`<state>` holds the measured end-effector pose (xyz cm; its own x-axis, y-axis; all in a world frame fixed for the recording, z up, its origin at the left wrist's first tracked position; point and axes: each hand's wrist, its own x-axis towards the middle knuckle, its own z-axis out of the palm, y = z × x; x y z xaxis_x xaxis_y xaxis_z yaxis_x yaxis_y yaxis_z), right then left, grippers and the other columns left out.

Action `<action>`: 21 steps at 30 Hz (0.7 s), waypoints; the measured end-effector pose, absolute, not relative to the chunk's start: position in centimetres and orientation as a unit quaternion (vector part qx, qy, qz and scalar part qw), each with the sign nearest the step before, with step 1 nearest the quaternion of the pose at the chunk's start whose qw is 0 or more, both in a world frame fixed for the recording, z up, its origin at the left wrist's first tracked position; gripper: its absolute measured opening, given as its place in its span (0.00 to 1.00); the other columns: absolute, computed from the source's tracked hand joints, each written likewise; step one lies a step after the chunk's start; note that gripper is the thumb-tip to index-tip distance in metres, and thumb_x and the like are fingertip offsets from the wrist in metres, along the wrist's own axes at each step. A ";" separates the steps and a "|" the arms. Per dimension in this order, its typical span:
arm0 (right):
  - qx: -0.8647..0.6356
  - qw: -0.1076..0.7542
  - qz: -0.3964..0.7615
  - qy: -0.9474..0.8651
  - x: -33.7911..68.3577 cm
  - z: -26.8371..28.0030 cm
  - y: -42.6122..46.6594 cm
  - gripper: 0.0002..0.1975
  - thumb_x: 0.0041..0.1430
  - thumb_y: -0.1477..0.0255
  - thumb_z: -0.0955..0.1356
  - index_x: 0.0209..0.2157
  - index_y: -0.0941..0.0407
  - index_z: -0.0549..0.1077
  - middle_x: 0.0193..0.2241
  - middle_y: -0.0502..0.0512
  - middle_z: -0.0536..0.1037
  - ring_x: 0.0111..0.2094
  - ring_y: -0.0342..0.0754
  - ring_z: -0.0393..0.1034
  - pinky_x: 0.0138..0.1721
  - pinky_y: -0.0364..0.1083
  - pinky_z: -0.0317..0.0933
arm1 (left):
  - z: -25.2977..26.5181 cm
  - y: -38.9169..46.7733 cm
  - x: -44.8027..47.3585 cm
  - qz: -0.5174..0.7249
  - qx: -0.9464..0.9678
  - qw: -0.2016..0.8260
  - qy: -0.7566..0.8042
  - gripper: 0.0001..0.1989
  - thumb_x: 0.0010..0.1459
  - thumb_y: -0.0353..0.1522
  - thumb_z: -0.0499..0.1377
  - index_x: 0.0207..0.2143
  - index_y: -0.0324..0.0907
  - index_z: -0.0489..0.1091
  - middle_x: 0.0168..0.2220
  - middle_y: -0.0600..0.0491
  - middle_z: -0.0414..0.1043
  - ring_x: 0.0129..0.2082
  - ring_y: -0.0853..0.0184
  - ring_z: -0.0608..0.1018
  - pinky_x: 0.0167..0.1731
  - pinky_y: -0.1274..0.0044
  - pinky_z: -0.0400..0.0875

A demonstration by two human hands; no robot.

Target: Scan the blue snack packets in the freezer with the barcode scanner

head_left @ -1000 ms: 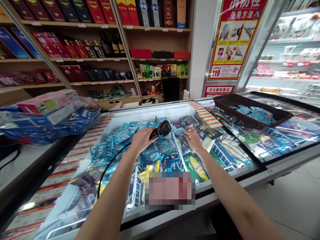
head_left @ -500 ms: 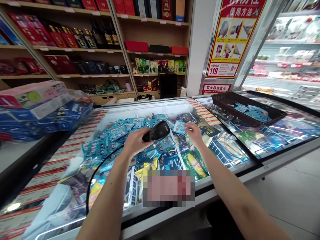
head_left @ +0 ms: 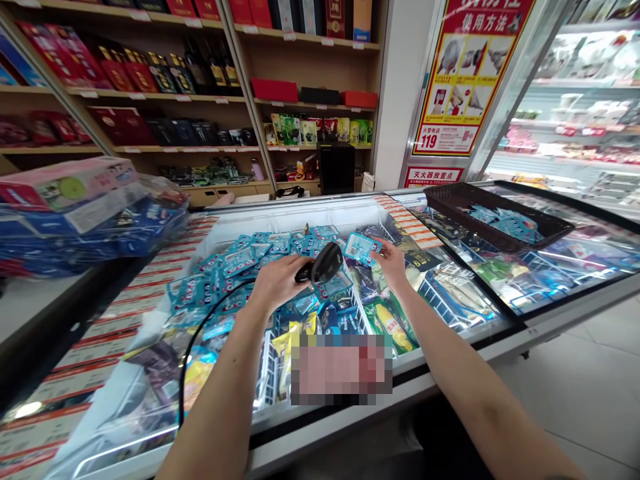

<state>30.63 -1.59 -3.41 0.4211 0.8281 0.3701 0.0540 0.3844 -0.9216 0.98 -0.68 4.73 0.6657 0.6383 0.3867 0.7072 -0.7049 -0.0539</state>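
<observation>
My left hand (head_left: 280,283) is wrapped round the handle of a black corded barcode scanner (head_left: 327,263), whose head points right. Between the thumb and fingers of my right hand (head_left: 391,265) is a small light-blue packet (head_left: 361,248), its white barcode patch showing. The scanner head and the packet are close but apart. Below them, a heap of similar blue packets (head_left: 240,260) lies in the open chest freezer. The scanner's black cable (head_left: 193,340) curves down past my left forearm.
A brown tray (head_left: 525,243) with more blue packets rests on the freezer's right part. Plastic-wrapped boxes (head_left: 90,220) stand at the left. White wire baskets (head_left: 357,307) divide the freezer's bags. Wooden shelves (head_left: 305,103) line the back; a black frame (head_left: 480,293) crosses at the right.
The scanner head has tilted more upright and shifted slightly right. The blue packet has turned more face-on to view. Both hands keep their hold.
</observation>
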 end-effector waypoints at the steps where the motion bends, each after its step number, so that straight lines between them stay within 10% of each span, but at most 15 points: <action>1: -0.479 0.696 0.277 -0.458 30.5 -3.4 -1.6 0.25 0.44 0.65 0.71 0.46 0.55 0.73 0.32 0.51 0.77 0.32 0.47 0.70 0.35 0.47 0.67 | 4.7 -0.7 1.1 -0.166 -0.907 0.105 -0.372 0.20 0.55 0.39 0.54 0.51 0.48 0.66 0.44 0.51 0.74 0.41 0.61 0.76 0.33 0.75 0.67; 21: -0.498 0.702 0.272 -0.429 31.2 -4.8 -0.6 0.21 0.43 0.63 0.70 0.40 0.56 0.69 0.32 0.52 0.76 0.33 0.46 0.70 0.35 0.46 0.66 | 4.6 -1.2 1.9 -0.115 -0.918 0.125 -0.359 0.18 0.57 0.41 0.53 0.50 0.49 0.65 0.44 0.53 0.74 0.41 0.62 0.76 0.31 0.76 0.64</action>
